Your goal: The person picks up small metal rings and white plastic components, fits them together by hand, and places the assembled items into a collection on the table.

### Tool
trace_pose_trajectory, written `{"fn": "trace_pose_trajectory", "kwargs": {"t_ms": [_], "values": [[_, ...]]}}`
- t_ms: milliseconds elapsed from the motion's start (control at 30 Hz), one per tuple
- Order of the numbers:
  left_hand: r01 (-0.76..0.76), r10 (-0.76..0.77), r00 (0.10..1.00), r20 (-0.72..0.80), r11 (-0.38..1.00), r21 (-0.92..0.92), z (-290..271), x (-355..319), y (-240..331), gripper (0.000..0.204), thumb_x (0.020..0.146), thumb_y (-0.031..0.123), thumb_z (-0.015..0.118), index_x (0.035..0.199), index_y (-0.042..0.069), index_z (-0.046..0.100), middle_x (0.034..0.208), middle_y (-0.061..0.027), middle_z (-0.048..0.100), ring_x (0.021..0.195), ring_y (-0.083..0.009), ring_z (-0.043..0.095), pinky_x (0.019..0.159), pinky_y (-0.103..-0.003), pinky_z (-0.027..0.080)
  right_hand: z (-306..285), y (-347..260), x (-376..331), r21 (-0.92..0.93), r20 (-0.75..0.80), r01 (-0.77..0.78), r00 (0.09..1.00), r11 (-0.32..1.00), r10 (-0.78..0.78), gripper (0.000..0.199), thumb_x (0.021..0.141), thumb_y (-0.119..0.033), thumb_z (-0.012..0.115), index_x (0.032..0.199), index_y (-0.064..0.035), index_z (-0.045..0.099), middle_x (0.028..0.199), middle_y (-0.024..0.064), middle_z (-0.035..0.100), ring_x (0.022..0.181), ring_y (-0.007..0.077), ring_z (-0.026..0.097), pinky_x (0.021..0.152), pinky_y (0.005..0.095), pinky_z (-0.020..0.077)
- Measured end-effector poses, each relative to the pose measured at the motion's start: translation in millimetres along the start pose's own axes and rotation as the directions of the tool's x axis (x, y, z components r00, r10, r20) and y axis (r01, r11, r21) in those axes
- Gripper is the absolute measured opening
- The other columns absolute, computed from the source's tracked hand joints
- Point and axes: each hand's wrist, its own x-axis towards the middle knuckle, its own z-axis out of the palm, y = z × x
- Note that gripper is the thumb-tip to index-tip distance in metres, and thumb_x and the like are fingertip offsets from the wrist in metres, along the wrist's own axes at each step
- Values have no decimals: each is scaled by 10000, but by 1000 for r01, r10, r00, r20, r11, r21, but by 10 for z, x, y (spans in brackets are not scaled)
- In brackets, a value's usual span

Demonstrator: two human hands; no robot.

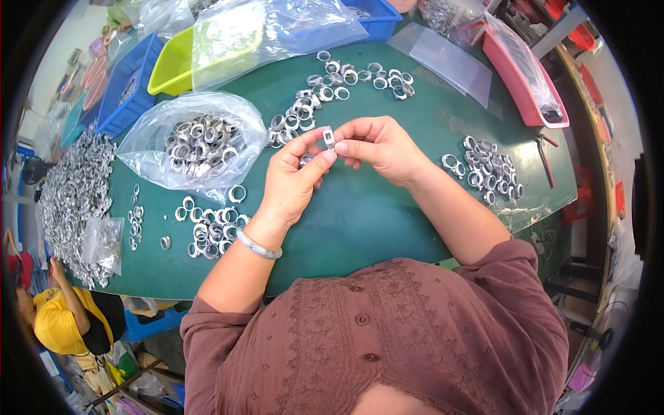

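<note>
In front of me, above the middle of the green table, my left hand (297, 173) and my right hand (377, 147) meet at the fingertips. Both pinch one small silver metal ring (328, 137), held upright with a dark rectangular opening toward me. A second ring (305, 160) shows between the thumb and fingers of my left hand; whether it is gripped or only behind them is unclear. Just beyond my left hand lies a cluster of similar rings (302, 108). Another group (216, 229) sits beside my left wrist, and one more pile (488, 168) is right of my right forearm.
An open plastic bag of rings (200, 146) stands on the left of the green table (346, 228). Farther left is a large heap of metal parts (76, 194). Green (173, 63) and blue bins (129, 86) line the back; a pink tray (515, 76) stands back right. Someone in yellow (62, 321) is at left.
</note>
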Motion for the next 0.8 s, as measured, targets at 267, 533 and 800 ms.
{"fn": "trace_pose_trajectory", "kwargs": {"t_ms": [267, 533, 800], "values": [[-10, 10, 999, -32, 1000, -5, 14, 1, -18, 325, 771, 61, 636, 1086, 39, 557, 695, 51, 493, 528, -6, 392, 454, -142, 302, -21, 18, -20, 63, 41, -22, 999, 998, 20, 151, 800, -110, 600, 917, -14, 609, 780, 15, 604, 643, 67, 521, 582, 206, 431], [47, -47, 999, -1, 996, -81, 34, -16, 73, 256, 808, 115, 588, 1047, 27, 560, 722, 26, 519, 602, -38, 457, 485, -163, 350, -55, 24, -32, 147, 57, -42, 998, 988, 34, 138, 805, -110, 596, 908, -18, 603, 756, 10, 594, 637, 68, 522, 573, 201, 426], [48, -49, 999, 8, 997, 52, 3, -36, 57, 186, 821, 188, 590, 947, 52, 590, 728, 19, 545, 629, -49, 487, 511, -167, 375, -45, 88, -23, -108, 114, 173, 980, 979, -160, 104, 806, -74, 577, 892, -22, 607, 790, 8, 592, 708, 78, 529, 651, 218, 432]]}}
